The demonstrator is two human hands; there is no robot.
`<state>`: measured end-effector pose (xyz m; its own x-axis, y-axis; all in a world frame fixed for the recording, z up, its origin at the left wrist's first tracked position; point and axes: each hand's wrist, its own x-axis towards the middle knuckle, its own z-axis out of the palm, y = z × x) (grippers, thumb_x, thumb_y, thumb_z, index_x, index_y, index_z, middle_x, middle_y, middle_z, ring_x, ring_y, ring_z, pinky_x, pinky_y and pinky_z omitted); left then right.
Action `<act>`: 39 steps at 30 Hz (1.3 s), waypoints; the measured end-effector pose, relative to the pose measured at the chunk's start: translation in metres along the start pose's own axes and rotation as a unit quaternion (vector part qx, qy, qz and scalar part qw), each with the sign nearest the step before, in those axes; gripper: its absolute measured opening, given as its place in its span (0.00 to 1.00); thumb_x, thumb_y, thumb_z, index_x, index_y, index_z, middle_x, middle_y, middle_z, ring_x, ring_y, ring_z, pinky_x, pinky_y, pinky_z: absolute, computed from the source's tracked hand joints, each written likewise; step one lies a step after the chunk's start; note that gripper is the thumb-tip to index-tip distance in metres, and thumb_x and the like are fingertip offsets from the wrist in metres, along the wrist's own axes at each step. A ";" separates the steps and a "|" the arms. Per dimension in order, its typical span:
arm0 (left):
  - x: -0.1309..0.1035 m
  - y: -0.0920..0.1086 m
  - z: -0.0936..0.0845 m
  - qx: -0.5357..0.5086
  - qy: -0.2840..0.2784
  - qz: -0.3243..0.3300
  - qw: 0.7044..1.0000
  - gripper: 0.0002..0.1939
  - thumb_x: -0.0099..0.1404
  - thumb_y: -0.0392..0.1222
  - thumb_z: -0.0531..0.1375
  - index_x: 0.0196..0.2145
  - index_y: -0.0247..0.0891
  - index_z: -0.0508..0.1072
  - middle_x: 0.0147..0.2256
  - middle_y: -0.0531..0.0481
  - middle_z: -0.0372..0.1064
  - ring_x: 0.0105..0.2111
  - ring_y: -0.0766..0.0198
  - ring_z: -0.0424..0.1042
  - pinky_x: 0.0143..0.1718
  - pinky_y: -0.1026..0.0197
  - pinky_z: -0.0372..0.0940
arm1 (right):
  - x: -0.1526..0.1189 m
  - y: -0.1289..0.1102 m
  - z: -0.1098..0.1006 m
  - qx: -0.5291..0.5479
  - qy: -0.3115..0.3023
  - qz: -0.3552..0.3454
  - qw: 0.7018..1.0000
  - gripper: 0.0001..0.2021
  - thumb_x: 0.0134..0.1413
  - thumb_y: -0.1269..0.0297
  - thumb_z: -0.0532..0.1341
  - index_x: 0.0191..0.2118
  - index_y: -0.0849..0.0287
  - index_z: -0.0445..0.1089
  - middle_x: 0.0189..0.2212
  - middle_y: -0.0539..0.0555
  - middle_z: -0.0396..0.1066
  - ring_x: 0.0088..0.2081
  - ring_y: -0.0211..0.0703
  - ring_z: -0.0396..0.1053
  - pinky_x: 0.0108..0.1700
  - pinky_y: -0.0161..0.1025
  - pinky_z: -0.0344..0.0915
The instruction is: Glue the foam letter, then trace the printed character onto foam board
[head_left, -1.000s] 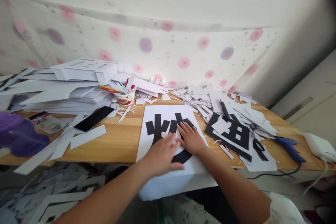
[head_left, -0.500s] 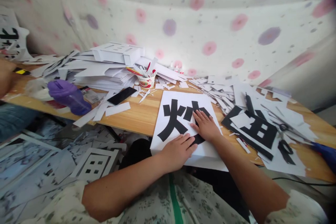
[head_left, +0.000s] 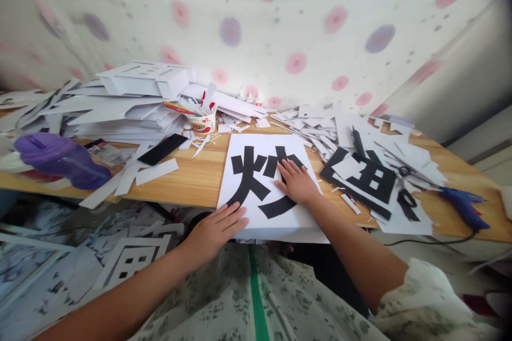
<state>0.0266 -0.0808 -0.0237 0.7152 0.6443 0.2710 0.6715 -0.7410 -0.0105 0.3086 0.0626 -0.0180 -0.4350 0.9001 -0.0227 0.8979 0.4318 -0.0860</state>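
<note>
A white board (head_left: 268,141) lies at the table's front edge, bearing a large black character (head_left: 250,170) made of thick strokes. My left hand (head_left: 220,225) rests flat on the board's lower left, fingers stretched out over the tip of a long stroke. On the right part of the character, my right hand (head_left: 295,182) lies flat with its fingers slightly spread, hiding some of the strokes. Neither hand grips anything. To the right of the board sits a black cut-out character (head_left: 376,184) with a scrap of white on it.
Scissors (head_left: 416,175) and a blue glue gun (head_left: 460,205) lie at the right. A black phone (head_left: 163,149), a purple bottle (head_left: 64,160) and a paper cup of tools (head_left: 203,123) stand left. White sheets (head_left: 120,122) pile behind; scraps litter the floor.
My left hand has slid left from the character's middle to the board's lower left corner, uncovering the bottom stroke. My right hand stays on the character. The view has turned right.
</note>
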 end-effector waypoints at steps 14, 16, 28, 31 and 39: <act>-0.017 -0.037 -0.023 0.044 0.087 -0.031 0.995 0.29 0.65 0.34 0.52 0.62 0.46 0.57 0.61 0.48 0.58 0.61 0.55 0.57 0.63 0.49 0.53 | 0.001 -0.004 -0.006 0.034 0.012 -0.008 0.999 0.37 0.61 0.41 0.39 0.68 0.60 0.44 0.68 0.56 0.39 0.68 0.53 0.35 0.64 0.60 0.38; 0.024 -0.036 -0.029 0.040 0.064 -0.055 0.996 0.23 0.67 0.39 0.52 0.59 0.44 0.63 0.61 0.48 0.57 0.62 0.54 0.55 0.62 0.49 0.55 | 0.001 -0.004 -0.006 0.041 0.017 -0.012 0.999 0.37 0.61 0.41 0.38 0.68 0.60 0.44 0.68 0.57 0.39 0.68 0.54 0.36 0.64 0.60 0.38; 0.205 -0.154 0.018 0.012 -0.177 -0.328 0.928 0.34 0.64 0.61 0.48 0.64 0.47 0.53 0.68 0.39 0.34 0.64 0.26 0.35 0.55 0.28 0.48 | 0.000 -0.006 -0.007 0.067 0.013 -0.009 0.998 0.37 0.61 0.41 0.39 0.68 0.59 0.43 0.68 0.56 0.36 0.68 0.55 0.33 0.64 0.64 0.36; 0.199 -0.177 0.025 0.003 -0.176 -0.328 0.928 0.35 0.64 0.64 0.47 0.65 0.49 0.51 0.67 0.40 0.37 0.64 0.31 0.35 0.58 0.33 0.45 | 0.000 -0.006 -0.008 0.065 0.005 -0.005 0.998 0.37 0.61 0.40 0.39 0.68 0.58 0.42 0.68 0.55 0.34 0.68 0.57 0.32 0.63 0.66 0.35; 0.190 -0.190 0.037 -0.003 -0.168 -0.301 0.939 0.36 0.63 0.66 0.46 0.65 0.51 0.49 0.68 0.45 0.36 0.66 0.38 0.33 0.61 0.37 0.40 | 0.001 -0.008 -0.011 0.047 -0.019 0.007 0.999 0.36 0.61 0.40 0.41 0.68 0.55 0.41 0.68 0.55 0.35 0.68 0.63 0.32 0.61 0.72 0.35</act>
<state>0.0425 0.1893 -0.0062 0.2273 0.9694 -0.0925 0.9733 -0.2231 0.0533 0.3020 0.0607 -0.0060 -0.4264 0.9023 -0.0630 0.8942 0.4101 -0.1793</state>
